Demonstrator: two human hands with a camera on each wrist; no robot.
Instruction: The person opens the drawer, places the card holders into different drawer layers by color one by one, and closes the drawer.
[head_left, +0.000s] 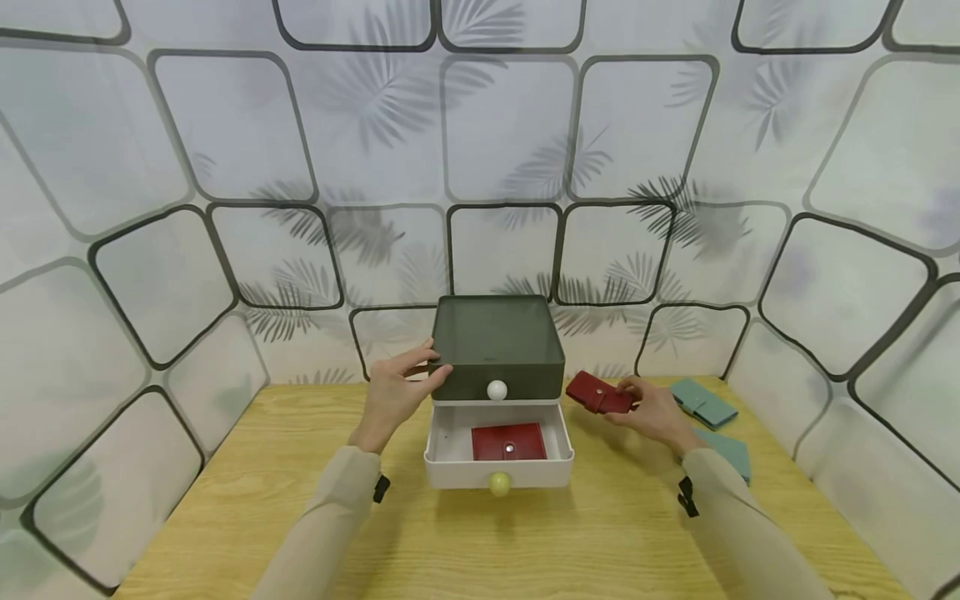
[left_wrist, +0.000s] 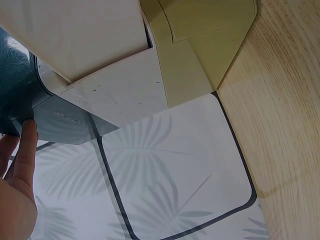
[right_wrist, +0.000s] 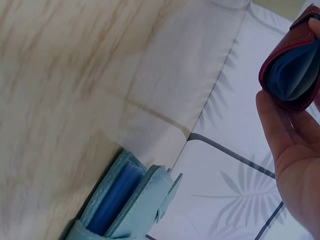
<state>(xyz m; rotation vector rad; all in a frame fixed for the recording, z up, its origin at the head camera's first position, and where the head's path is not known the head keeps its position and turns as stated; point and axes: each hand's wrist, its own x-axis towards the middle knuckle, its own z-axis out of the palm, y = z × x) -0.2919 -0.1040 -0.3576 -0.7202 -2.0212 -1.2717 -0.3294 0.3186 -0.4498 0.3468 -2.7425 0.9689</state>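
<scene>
A small drawer box with a dark green top section [head_left: 498,333] and white knob stands on the table. Below it, a white drawer [head_left: 442,474] with a yellow knob is pulled out. Inside the drawer lies a red card holder [head_left: 491,442] with a snap. My left hand [head_left: 393,392] touches the green section's left side, thumb near the front corner, fingers fairly straight [left_wrist: 26,155]. To the right of the box, my right hand [head_left: 654,411] pinches another red card holder [head_left: 588,389] above the table. Blue sleeves show inside it in the right wrist view [right_wrist: 287,55].
Two light teal card holders, a farther one [head_left: 703,403] and a nearer one [head_left: 731,452], lie on the wooden table [head_left: 315,500] beside my right hand and wrist. A patterned wall covering [head_left: 502,150] stands behind and along both sides.
</scene>
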